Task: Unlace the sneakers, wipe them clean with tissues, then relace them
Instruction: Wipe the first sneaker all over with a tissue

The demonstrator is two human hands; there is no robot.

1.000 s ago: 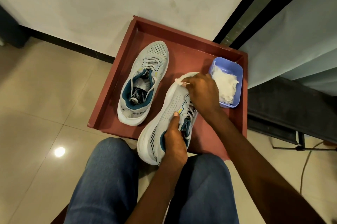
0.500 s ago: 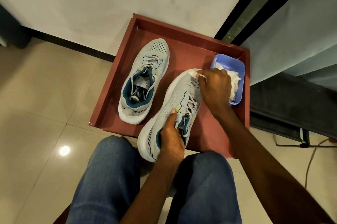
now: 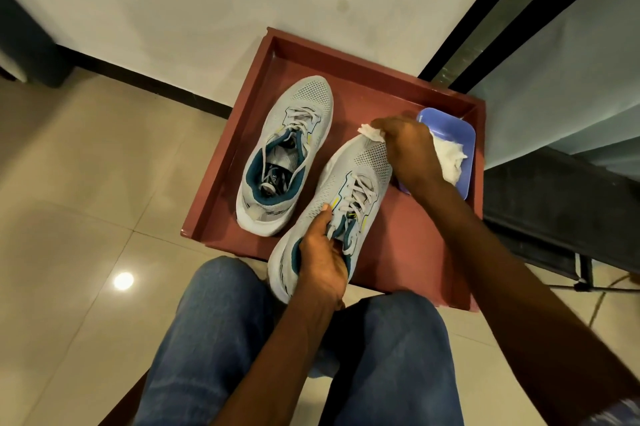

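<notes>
Two grey sneakers with teal lining and white laces are over a dark red tray (image 3: 408,238). The left sneaker (image 3: 294,134) lies flat in the tray, laces loose. My left hand (image 3: 323,261) grips the right sneaker (image 3: 332,190) at its collar, thumb on the upper beside the laces, holding it tilted over the tray's near edge. My right hand (image 3: 405,148) holds a crumpled white tissue (image 3: 369,131) against the sneaker's toe.
A blue plastic tub (image 3: 460,134) with white tissues (image 3: 450,157) sits in the tray's right corner, partly behind my right hand. My jeans-covered knees (image 3: 221,339) are below the tray. A white wall lies beyond; a dark stand (image 3: 554,217) and curtain stand to the right.
My right hand with the tissue has slid from the sneaker's left toe side round to the toe tip and right side. The left hand keeps its grip.
</notes>
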